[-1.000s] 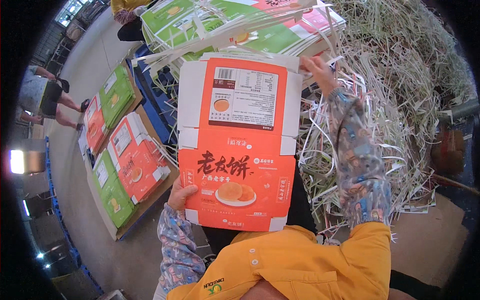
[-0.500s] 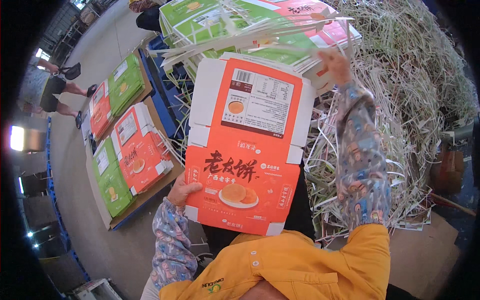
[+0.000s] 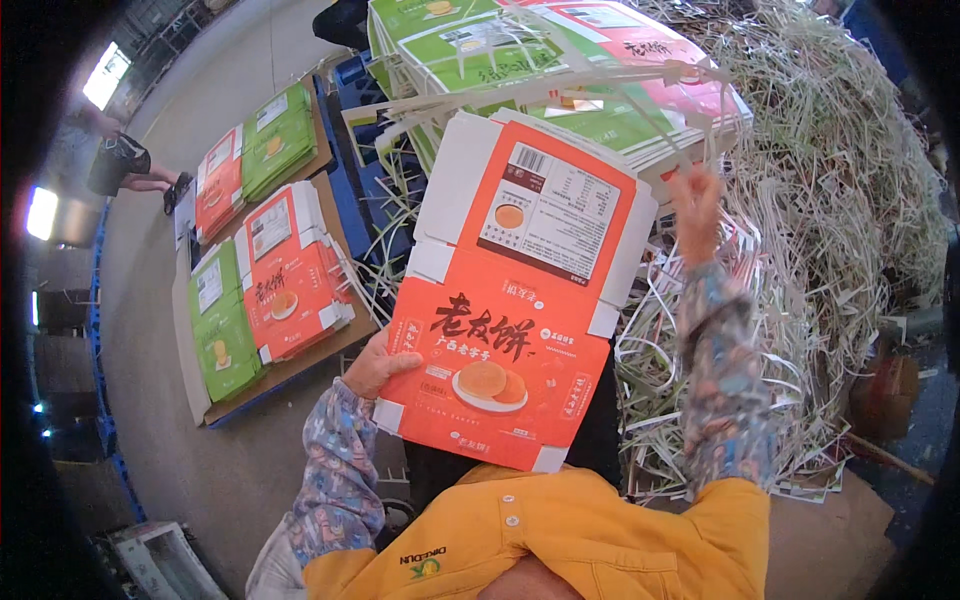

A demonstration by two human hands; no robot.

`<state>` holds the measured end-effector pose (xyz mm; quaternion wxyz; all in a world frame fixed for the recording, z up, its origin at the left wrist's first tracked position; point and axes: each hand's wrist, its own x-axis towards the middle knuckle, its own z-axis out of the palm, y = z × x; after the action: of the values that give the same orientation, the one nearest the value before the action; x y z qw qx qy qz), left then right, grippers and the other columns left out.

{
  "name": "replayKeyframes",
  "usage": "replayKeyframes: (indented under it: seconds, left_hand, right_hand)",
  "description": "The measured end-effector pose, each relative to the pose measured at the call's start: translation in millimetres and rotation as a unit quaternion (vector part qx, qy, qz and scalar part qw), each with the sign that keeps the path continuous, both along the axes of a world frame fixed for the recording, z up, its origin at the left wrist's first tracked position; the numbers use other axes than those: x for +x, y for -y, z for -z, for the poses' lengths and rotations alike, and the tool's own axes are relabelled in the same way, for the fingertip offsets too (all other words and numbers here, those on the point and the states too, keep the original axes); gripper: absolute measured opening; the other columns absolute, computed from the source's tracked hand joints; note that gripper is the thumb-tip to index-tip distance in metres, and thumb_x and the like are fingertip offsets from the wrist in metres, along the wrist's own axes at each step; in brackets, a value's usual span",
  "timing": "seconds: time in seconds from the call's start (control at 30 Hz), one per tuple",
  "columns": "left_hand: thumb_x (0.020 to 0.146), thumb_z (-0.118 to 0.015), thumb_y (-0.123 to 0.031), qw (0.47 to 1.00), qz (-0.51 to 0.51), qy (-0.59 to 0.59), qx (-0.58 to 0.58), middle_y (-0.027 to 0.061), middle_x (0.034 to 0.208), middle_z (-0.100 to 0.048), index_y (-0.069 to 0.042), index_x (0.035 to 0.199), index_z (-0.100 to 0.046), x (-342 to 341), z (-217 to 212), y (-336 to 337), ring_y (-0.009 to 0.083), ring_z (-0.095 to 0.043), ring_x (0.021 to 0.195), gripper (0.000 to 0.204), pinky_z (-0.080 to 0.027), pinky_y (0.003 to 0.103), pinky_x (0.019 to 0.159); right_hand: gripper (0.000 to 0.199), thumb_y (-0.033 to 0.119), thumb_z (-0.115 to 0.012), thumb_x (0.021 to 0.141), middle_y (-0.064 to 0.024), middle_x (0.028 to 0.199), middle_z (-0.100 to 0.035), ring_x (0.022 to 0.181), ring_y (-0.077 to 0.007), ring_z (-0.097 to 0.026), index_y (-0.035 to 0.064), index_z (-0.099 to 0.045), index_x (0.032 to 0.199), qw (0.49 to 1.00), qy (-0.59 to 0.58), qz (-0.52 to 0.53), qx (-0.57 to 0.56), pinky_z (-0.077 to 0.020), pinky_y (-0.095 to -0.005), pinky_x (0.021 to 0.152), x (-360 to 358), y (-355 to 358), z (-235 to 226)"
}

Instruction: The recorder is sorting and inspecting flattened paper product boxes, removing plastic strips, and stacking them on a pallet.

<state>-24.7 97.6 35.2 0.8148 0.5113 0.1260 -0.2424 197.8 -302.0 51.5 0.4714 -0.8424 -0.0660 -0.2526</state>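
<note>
My left hand (image 3: 382,368) grips the left edge of a flat orange-red carton blank (image 3: 520,345), its thumb on the printed face. The blank lies tilted over my lap, with white flaps at its sides and a picture of round cakes on a plate. My right hand (image 3: 697,208) is raised beyond the blank's upper right corner, apart from it. Its fingers are bunched and slightly blurred, and thin white paper strips (image 3: 590,88) run down to them. Those strips stretch over a stack of green and pink carton blanks (image 3: 490,50).
A big heap of shredded paper strips (image 3: 800,170) rises on the right. At the left, green blanks (image 3: 222,335) and orange-red blanks (image 3: 285,280) lie stacked on cardboard over a blue pallet (image 3: 350,190). Another person's legs (image 3: 148,182) show at the far left.
My right hand has moved nearer to me and slightly right, away from the stack. The view has shifted, and the blank in my left hand is turned slightly clockwise.
</note>
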Motion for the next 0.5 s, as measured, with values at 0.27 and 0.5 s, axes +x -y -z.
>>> replayKeyframes:
  seconds: [0.27, 0.5]
  left_hand:
    - [0.073, -0.064, -0.007, 0.998, 0.045, -0.002, 0.043, 0.0074, 0.108, -0.055, -0.001, 0.119, -0.039, 2.9, -10.6, 6.4, 0.0145, -0.054, 0.095, 0.052, -0.044, 0.03, 0.082]
    - [0.074, -0.062, -0.005, 0.983, 0.066, 0.091, 0.148, 0.0053, 0.11, -0.054, 0.0, 0.117, -0.043, -1.3, -99.6, -3.2, 0.0126, -0.051, 0.098, 0.047, -0.04, 0.029, 0.086]
  right_hand:
    - [0.033, 0.022, -0.05, 0.085, -0.0073, 0.099, -0.055, 0.083, -0.0152, -0.056, 0.0033, -0.043, 0.111, 0.82, -0.297, -0.071, 0.484, -0.0465, -0.0265, 0.071, -52.9, -51.0, 26.7]
    - [0.036, 0.015, -0.045, 0.087, -0.01, 0.112, -0.052, 0.098, -0.0177, -0.053, 0.002, -0.037, 0.12, 0.84, -0.201, -0.144, 0.482, -0.0449, -0.0291, 0.082, -78.3, -41.8, -49.9]
